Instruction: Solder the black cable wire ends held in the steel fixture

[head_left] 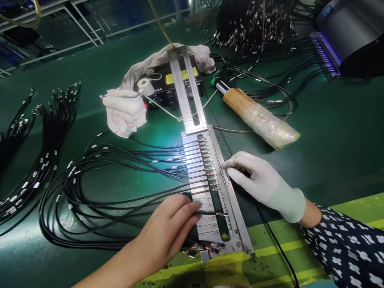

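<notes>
My bare left hand [171,224] pinches a black cable [207,213] over the lower slots of a slotted metal fixture [198,176]. That cable's stripped connector end [221,215] reaches across the fixture's long opening. Further up, several black cables lie side by side in the slots, their connector ends [207,160] over the opening. More loose cable ends [210,247] gather below my left hand. My right hand [255,176], in a white glove, is closed, its fingertips against the fixture's right rail [228,188]; whatever they may hold is hidden.
Behind the fixture stands a black control box [171,94] with a cloth [124,116] beside it. A plastic-wrapped tool handle [261,120] lies at right. Cable bundles [48,132] rest at left, others [255,24] at back. A dark machine with purple light [351,40] stands at far right.
</notes>
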A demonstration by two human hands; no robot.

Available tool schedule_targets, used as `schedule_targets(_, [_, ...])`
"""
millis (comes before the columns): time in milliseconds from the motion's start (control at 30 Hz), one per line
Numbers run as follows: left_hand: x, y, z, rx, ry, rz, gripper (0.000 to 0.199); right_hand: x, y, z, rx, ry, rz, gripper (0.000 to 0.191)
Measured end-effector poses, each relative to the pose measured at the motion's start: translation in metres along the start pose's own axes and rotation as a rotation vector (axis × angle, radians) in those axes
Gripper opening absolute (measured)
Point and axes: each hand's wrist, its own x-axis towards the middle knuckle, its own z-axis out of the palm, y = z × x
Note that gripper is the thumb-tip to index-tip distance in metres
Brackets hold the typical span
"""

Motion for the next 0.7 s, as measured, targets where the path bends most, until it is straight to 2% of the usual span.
schedule_targets(67, [0.003, 0.002, -0.001, -0.056, 0.019, -0.003, 0.021, 0.0, 0.0, 0.0, -0.002, 0.001, -0.004, 0.014])
schedule_targets(133, [0.005, 0.001, 0.0, -0.08, 0.098, -0.021, 0.02, 0.001, 0.0, -0.001, -0.009, -0.002, -0.007, 0.014])
schedule_targets(267, [0.01, -0.006, 0.004, 0.002, 0.212, -0.012, 0.023, 0.002, 0.0, -0.001, -0.005, -0.007, -0.004, 0.014])
schedule_targets(433, [0.011, -0.011, 0.013, 0.166, 0.199, 0.033, 0.022, 0.001, 0.0, -0.001, 0.005, -0.012, -0.001, 0.014])
schedule_targets(600, [0.01, -0.014, 0.012, 0.148, 0.117, 0.112, 0.031, 0.001, 0.001, 0.0, -0.014, -0.009, -0.01, 0.013])
schedule_targets(700, [0.008, -0.013, 0.009, 0.193, 0.148, 0.147, 0.035, 0.002, 0.002, -0.001, -0.013, -0.009, -0.01, 0.014])
